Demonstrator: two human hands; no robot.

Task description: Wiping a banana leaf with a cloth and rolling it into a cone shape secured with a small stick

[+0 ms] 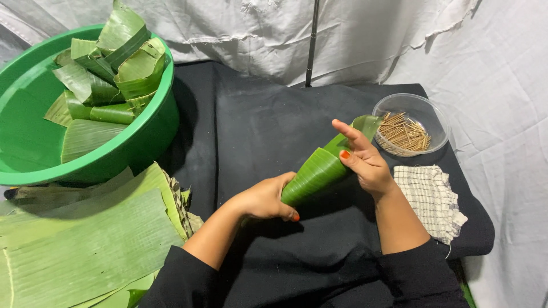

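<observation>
Black cloth [268, 131] covers the table, with a stack of flat banana leaves [85, 245] at the left edge and a big green basin [34, 114] of folded leaf cups [114, 68] behind it. Mid-table, both hands are clamped on a rolled leaf cone [319, 168]: left hand [265, 198] grips the narrow end, right hand [365, 162] pinches the wide end. Checked cloth [429, 199] sits just right, then a clear bowl [435, 117] of little wooden sticks [406, 134]

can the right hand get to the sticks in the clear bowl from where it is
Probably yes. The right hand is on the upper end of the rolled banana leaf, and the clear bowl of sticks sits open just beyond it with nothing between. It would have to let go of the leaf first.
</observation>
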